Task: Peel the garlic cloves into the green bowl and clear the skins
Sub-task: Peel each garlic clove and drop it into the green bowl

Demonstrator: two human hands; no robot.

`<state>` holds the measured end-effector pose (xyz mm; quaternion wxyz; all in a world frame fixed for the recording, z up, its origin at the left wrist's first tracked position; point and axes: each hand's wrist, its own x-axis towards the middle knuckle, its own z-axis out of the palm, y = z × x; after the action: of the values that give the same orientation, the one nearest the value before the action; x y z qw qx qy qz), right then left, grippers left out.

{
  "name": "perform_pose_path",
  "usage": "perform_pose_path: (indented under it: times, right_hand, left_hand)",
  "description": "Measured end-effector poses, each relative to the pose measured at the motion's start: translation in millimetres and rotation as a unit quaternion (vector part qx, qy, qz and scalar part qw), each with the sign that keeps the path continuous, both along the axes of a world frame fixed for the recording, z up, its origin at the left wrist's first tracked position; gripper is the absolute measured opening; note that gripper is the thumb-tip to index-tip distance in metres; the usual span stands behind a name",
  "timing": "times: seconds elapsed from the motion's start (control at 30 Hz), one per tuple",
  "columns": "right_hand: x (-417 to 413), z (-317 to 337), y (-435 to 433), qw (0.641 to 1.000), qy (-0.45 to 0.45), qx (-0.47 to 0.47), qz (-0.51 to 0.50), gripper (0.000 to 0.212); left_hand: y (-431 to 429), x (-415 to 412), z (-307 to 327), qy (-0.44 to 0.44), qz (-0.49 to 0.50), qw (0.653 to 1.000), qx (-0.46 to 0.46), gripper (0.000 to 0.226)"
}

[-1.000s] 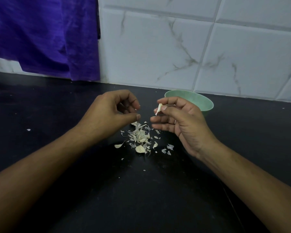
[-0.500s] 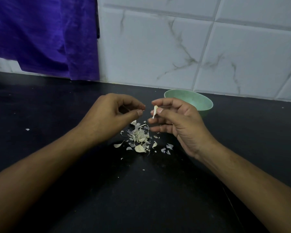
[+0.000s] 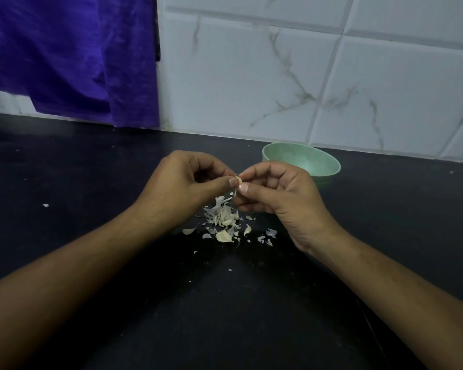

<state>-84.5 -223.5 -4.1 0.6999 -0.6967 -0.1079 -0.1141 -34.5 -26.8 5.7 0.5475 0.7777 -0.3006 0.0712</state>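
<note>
Spanning the foreground, the black counter lies under everything. Above its middle the left hand and right hand meet, fingers curled, fingertips almost touching. The green bowl stands just behind the right hand, close to the tiled wall. A pile of skins lies on the counter directly below the fingertips, flakes scattered round it. Smallest, the garlic clove is pinched between both hands' thumbs and forefingers, above the pile.

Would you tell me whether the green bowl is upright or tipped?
Upright: the green bowl sits on the black counter, open mouth facing up, rim level.
</note>
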Motion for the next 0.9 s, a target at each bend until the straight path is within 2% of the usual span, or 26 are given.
perform_pose_path:
  times: [0.2,0.47,0.63,0.77,0.9]
  right_hand:
    - [0.1,-0.6,3.2,1.0,-0.008,-0.01,-0.008,0.007]
    - [-0.5,0.9,3.2,0.999,-0.033,-0.041,-0.013,0.01]
    - [0.6,4.0,4.1,0.999,-0.034,-0.018,-0.007,0.015]
    - [1.9,4.7,-0.5,0.999,0.002,0.05,-0.013,0.01]
    - [2.0,4.2,-1.0,0.997,0.032,0.075,-0.002,0.008]
  left_hand:
    - [0.1,-0.7,2.3,0.023,-0.007,0.999,-0.026,0.015]
    - [-1.9,0.9,-1.4,0.031,0.009,0.999,-0.032,0.017]
    - [-4.1,-0.2,-2.7,0.02,-0.005,1.0,-0.018,0.022]
    - [-2.8,-2.2,0.1,-0.016,0.011,0.999,0.029,0.008]
    - [-3.9,-5.2,0.6,-0.038,0.028,0.997,0.064,0.005]
